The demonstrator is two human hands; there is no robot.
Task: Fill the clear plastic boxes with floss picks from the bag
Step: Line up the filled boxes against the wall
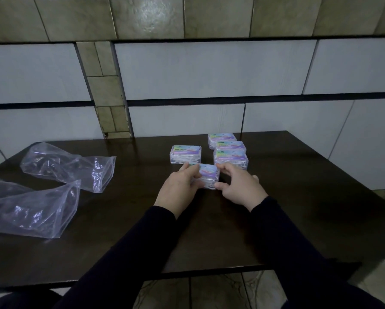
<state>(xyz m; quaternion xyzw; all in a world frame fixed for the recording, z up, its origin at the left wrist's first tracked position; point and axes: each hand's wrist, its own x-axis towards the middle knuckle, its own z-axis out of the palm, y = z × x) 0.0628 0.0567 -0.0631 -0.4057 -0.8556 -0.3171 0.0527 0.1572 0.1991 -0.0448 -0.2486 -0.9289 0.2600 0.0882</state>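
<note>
A clear plastic box (208,175) with a pastel label and white floss picks inside sits at the middle of the dark table (298,208). My left hand (178,188) grips its left end, and my right hand (240,188) grips its right end. Behind it stand several more closed boxes with floss picks inside: one alone (185,154) and three in a column, the nearest box (230,159), a middle box (231,146) and the farthest box (221,138). Two clear plastic bags lie crumpled at the left, a far bag (69,166) and a near bag (26,210); both look limp.
A tiled wall (209,70) rises right behind the table's far edge. The table's front edge runs just below my forearms, with tiled floor (209,291) under it.
</note>
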